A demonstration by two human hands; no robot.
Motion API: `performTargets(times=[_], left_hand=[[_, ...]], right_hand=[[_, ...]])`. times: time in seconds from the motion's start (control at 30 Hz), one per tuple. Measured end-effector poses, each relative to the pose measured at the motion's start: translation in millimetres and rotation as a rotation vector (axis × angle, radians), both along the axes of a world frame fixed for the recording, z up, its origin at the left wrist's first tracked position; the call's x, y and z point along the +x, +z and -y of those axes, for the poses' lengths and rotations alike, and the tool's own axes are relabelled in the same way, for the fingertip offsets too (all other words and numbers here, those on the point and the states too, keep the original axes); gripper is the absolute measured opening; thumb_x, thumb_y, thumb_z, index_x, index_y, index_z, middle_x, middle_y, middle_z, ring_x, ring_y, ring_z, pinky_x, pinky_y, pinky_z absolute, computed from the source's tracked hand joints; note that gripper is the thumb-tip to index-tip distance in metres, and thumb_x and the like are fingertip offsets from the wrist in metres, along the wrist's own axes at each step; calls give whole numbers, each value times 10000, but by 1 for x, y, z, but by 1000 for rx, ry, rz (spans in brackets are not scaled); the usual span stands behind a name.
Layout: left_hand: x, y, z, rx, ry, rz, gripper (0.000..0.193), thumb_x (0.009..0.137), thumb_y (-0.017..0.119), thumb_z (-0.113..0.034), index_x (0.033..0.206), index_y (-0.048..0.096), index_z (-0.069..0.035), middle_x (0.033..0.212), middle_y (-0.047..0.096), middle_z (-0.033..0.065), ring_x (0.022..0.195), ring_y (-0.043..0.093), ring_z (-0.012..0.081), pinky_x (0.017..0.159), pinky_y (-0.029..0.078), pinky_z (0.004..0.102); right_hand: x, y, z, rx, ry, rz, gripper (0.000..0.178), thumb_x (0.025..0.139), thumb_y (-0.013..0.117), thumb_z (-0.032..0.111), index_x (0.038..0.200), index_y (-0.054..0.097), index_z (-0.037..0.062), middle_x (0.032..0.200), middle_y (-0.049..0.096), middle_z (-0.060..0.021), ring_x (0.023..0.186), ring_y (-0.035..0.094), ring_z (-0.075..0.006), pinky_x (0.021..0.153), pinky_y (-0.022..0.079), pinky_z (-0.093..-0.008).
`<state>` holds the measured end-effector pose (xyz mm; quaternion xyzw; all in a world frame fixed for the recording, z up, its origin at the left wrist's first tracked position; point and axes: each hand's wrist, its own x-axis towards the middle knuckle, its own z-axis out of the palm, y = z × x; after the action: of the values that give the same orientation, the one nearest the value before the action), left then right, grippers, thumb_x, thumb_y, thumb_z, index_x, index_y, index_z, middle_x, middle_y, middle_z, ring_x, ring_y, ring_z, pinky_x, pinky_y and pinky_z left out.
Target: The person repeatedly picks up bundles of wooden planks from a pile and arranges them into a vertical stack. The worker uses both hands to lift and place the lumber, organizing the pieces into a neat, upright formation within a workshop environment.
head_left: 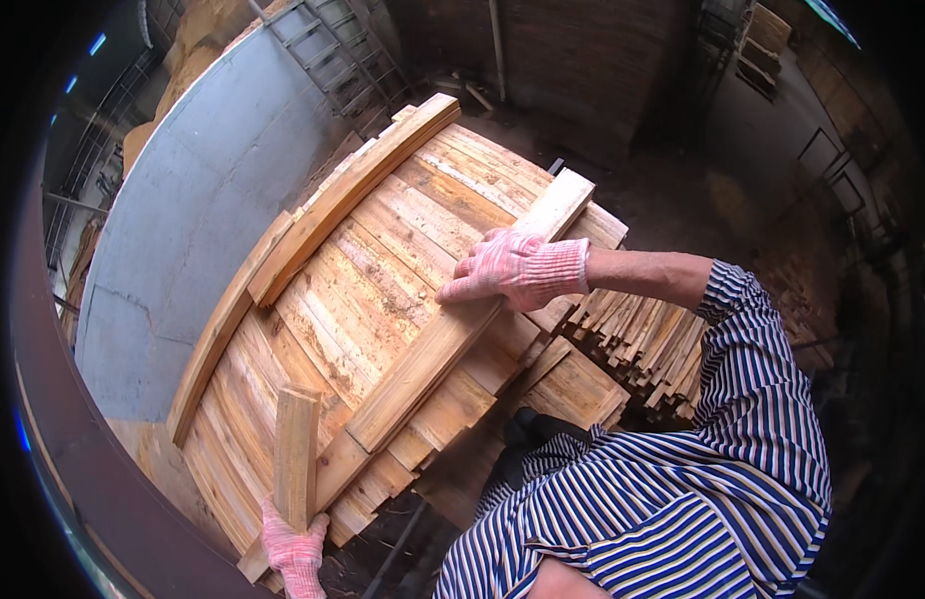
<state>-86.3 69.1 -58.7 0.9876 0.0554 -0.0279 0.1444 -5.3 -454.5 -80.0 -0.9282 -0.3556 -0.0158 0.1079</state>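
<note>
My left hand (293,552), in a pink and white knit glove, is closed round the lower end of a short wooden board (296,449). That board points away from me over a layer of planks (348,285) laid side by side. My right hand (522,270), gloved alike, grips a long wooden batten (423,374) from above, its fingers bent over the far side. The batten lies across the near ends of the planks. A second batten (358,195) crosses their far ends, beside another length of wood (228,324). Sawdust is scattered over the planks.
A curved grey metal sheet (203,190) rises beyond the planks on the left. Behind it stands a metal ladder (338,60). More cut wood is stacked (642,344) to the right, under my right arm. A dark curved rail (73,449) runs along the lower left.
</note>
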Motion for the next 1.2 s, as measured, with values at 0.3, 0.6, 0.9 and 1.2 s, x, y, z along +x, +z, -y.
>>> performTargets(times=[0.3,0.6,0.9,1.2], left_hand=[[15,25,2,121,-62,-181,885,624,904,-352,1343,510,-19,1128,700,212,1066,672,368,903,541,415],[57,87,-58,-1089,-39,-379,680,726,910,-232,1238,534,9,882,646,66,735,650,141,605,541,276],[158,59,-21,-1754,-61,-32,481,934,691,-447,1192,607,-50,1023,673,96,986,667,240,874,577,398],[293,-9,-255,166,138,187,1147,687,806,-661,1572,262,-174,1505,447,218,1337,498,361,1051,468,477]], right_hand=[[-7,10,-9,-41,-123,-125,692,777,640,-7,1420,535,227,1167,642,-103,1025,656,-301,874,515,-448],[-12,81,-139,299,-50,-440,1159,683,904,298,1604,204,208,1539,380,-228,1402,417,-409,1160,408,-496],[33,60,-382,1198,-6,-658,1199,714,892,409,1614,151,128,1557,354,-242,1364,466,-326,1101,454,-411],[53,75,-392,540,-575,-553,1024,717,764,367,1580,242,192,1176,651,-246,1048,670,-342,900,545,-424]])
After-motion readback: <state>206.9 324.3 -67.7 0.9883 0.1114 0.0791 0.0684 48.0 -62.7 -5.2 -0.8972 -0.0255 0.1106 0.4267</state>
